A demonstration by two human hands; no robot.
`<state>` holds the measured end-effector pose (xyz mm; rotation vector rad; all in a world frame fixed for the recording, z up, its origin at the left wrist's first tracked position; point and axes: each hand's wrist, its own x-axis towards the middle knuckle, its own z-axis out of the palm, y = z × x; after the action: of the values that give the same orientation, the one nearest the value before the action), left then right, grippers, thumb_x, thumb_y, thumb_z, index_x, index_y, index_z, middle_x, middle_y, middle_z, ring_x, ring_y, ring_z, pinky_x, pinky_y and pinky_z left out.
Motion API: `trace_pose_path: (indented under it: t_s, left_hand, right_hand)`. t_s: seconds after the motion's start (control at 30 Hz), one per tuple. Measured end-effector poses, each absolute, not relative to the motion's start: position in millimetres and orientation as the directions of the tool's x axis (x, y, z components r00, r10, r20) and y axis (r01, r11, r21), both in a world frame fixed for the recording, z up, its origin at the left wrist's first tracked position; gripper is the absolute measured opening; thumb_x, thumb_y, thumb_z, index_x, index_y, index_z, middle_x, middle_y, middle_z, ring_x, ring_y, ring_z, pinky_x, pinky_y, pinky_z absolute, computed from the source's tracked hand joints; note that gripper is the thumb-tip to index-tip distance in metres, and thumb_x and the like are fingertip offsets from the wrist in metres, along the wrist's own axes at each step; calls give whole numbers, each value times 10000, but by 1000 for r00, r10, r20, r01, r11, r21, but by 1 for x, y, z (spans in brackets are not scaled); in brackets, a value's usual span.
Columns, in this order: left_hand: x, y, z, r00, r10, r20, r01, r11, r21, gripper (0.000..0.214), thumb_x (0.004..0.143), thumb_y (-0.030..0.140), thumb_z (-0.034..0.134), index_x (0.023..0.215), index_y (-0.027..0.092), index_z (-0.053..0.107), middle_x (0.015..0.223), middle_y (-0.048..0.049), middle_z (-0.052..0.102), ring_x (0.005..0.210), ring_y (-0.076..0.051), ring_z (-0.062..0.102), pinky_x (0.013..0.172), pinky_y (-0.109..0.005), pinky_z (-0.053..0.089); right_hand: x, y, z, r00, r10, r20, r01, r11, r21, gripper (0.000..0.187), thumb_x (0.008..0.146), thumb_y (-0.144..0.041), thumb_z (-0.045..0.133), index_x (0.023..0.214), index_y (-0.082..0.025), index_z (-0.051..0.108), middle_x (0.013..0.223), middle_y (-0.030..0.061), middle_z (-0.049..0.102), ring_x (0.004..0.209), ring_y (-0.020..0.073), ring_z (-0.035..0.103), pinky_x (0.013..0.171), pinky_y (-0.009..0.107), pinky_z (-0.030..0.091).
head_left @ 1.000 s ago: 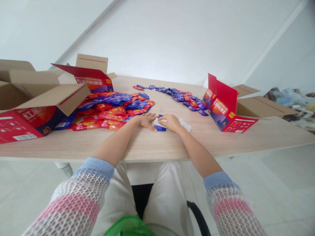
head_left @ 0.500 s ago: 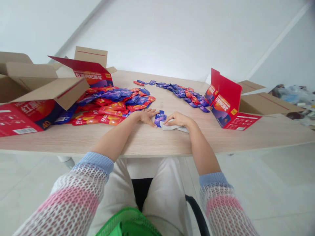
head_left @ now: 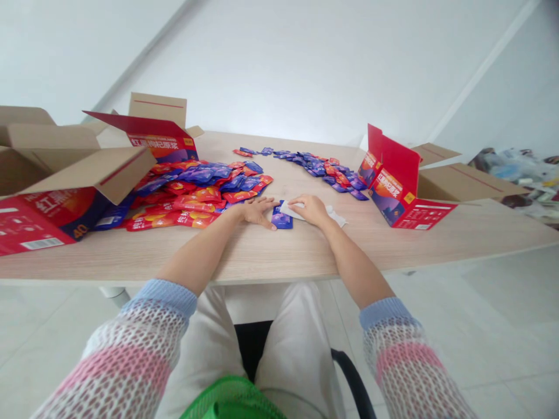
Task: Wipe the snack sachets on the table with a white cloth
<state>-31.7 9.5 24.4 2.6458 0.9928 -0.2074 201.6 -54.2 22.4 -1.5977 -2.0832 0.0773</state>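
A single purple sachet [head_left: 282, 217] lies flat on the wooden table [head_left: 279, 250] between my hands. My left hand [head_left: 255, 211] rests flat beside its left edge, fingers stretched out and touching it. My right hand [head_left: 311, 209] presses a white cloth [head_left: 335, 216] onto the sachet's upper right corner, fingers curled over the cloth. A large heap of red and purple sachets [head_left: 196, 186] lies just left of my left hand.
A second, thinner row of sachets [head_left: 314, 166] runs across the far middle. Open cardboard cartons [head_left: 65, 169] stand at the left, another red printed carton [head_left: 402, 186] at the right. A green basket [head_left: 227, 401] sits in my lap.
My right hand has slid the white cloth back up over the sachet's top corner after wiping lower down. My left hand has stayed by the sachet.
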Motion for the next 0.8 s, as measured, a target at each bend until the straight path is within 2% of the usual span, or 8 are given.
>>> trace_pose_path:
  t_s: [0.13,0.23,0.33,0.57,0.8]
  left_hand:
    - [-31,10,25,741,627,-238,671,-704,233,1082,602,760,547,1486,333,93,1564,-14,4,1417,-311,-47,1109,-536,17]
    - [-31,12,25,738,626,-253,674,-701,233,1078,599,737,567,1484,343,95,1564,-13,2,1418,-312,-32,1106,-543,28]
    - [-30,14,25,738,618,-272,673,-705,224,1087,592,710,585,1485,347,82,1563,-8,3,1420,-303,-19,1110,-530,38]
    - [-25,16,28,727,606,-323,679,-705,204,1132,560,727,602,1486,348,73,1559,-13,-41,1414,-324,-52,1106,-540,19]
    - [-24,17,30,720,603,-344,684,-700,206,1172,541,764,594,1486,343,43,1555,-42,-69,1405,-347,-78,1088,-579,12]
  right_hand:
    - [193,-54,21,-342,905,252,830,417,-371,292,835,-436,593,1039,-266,716,1061,36,695,964,196,621,828,268,435]
    - [186,-56,21,-525,829,193,711,552,-435,231,836,-362,611,1023,-281,721,1038,14,700,960,174,622,829,246,433]
    - [178,-57,21,-613,774,158,652,609,-452,205,845,-274,599,1004,-278,727,1032,15,698,964,164,617,839,244,428]
    - [186,-57,29,-665,747,-1,604,536,-590,237,827,-233,588,1019,-226,726,996,30,717,901,160,633,823,242,443]
    - [211,-57,31,-590,804,-73,661,429,-615,248,781,-242,616,997,-230,736,948,-5,730,885,159,640,830,225,447]
